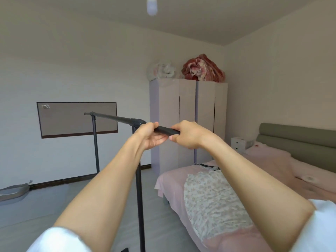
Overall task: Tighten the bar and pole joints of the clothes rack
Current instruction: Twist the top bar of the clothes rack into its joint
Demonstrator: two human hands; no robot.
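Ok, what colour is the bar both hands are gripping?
Black, matte. The bar shows best in the head view, between the left hand and right hand.

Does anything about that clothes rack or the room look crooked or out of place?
Nothing on the clothes rack looks broken; both hands, left hand and right hand, grip its near end. One oddity: a grey curved object lies loose on the floor by the wall.
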